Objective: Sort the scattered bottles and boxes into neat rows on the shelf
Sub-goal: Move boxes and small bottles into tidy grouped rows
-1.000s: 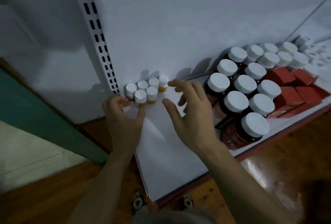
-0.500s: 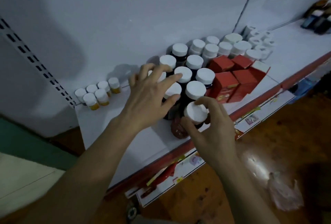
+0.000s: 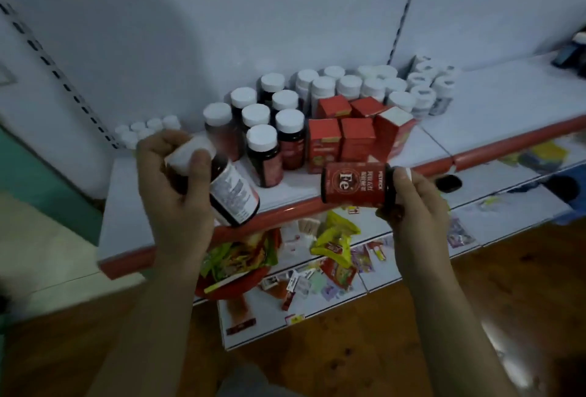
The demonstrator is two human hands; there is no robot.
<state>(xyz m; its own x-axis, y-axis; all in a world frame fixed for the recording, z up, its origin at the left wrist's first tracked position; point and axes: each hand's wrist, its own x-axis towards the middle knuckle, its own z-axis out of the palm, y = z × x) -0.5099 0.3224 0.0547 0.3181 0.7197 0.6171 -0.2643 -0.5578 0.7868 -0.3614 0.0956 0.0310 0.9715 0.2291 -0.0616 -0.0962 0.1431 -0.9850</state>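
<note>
L hand [image 3: 177, 193] grips dark bottle [image 3: 233, 193], R hand [image 3: 412, 203] Fe bottle [image 3: 352, 184], both by caps just off shelf [image 3: 494, 105] front; prob. rigid & slick, so we'd hold mid-body.

White "Fe" on the sideways red-labelled bottle [image 3: 352, 186]

Dark bottles [image 3: 234, 193] in both hands [image 3: 177, 200]

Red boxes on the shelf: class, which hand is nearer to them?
Right. The right hand, gripping the Fe bottle, is just in front of the red boxes; the left hand, gripping a tilted dark bottle, is off to their left.
</note>
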